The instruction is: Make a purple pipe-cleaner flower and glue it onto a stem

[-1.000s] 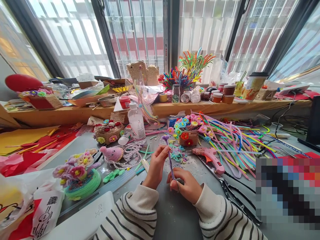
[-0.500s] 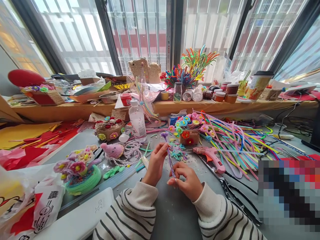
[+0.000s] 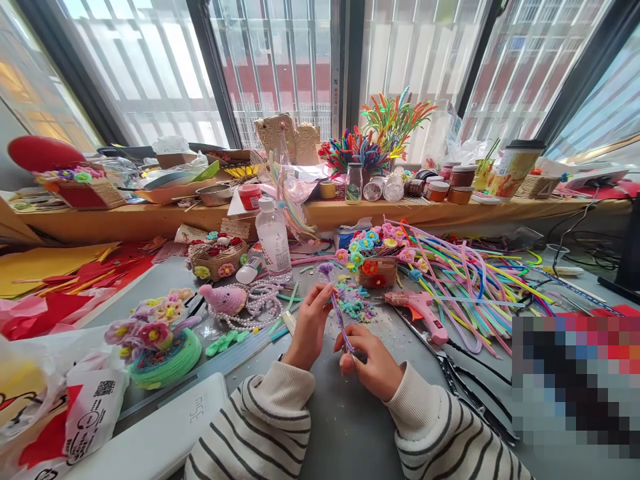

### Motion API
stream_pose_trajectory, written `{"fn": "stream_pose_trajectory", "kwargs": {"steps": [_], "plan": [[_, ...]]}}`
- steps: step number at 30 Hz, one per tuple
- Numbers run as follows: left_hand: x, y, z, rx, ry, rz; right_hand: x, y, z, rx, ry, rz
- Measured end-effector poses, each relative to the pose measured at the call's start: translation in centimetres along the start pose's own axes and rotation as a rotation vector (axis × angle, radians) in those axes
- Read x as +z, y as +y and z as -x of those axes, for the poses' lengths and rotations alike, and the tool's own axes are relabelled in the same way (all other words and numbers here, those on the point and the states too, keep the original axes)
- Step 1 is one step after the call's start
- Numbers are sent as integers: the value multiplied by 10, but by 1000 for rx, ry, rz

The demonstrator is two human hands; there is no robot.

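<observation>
Between my two hands, over the grey table, runs a purple pipe cleaner (image 3: 339,316) with a fuzzy purple tuft at its far end. My left hand (image 3: 311,323) is closed, pinching it just below the tuft. Lower down, the fingers of my right hand (image 3: 373,363) are curled shut round its near end, where a thin shiny strand shows. Beyond the hands lie turquoise and purple fuzzy scraps (image 3: 354,303). A pink glue gun (image 3: 420,313) rests to the right of them, and a string of white beads (image 3: 267,303) lies to the left.
Loose coloured pipe cleaners (image 3: 480,280) are heaped at the right, near black-handled scissors (image 3: 475,393). A clear bottle (image 3: 273,240) stands behind the beads. Flower-trimmed baskets (image 3: 377,273) sit towards the back. A white power bank (image 3: 170,427) and a green flower pot (image 3: 165,353) occupy the left.
The near end of the purple pipe cleaner now bends round at my right fingers, and that thumb has shifted slightly. My left hand keeps its pinch; the view has shifted a little.
</observation>
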State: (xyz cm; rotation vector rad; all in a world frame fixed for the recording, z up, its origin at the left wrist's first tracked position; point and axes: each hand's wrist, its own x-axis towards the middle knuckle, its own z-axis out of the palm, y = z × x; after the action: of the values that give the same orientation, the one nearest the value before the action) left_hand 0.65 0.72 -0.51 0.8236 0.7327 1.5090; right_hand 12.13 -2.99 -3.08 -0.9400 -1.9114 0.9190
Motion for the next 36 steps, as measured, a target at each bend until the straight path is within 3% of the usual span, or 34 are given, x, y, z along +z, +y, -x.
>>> {"fn": "stream_pose_trajectory", "kwargs": {"steps": [11,16,28,36], "plan": [[1,0,2,-13,-112,-115,0,-3,-1,-1,-65,-3],[0,0,1,22,-64,-141,-1,-4,0,5,-17,-11],[0,2,-1,-27,6,-38,-3,-1,0,-44,-128,-70],[0,-1,1,0,-120,-156,1,-2,0,-6,-100,-10]]}}
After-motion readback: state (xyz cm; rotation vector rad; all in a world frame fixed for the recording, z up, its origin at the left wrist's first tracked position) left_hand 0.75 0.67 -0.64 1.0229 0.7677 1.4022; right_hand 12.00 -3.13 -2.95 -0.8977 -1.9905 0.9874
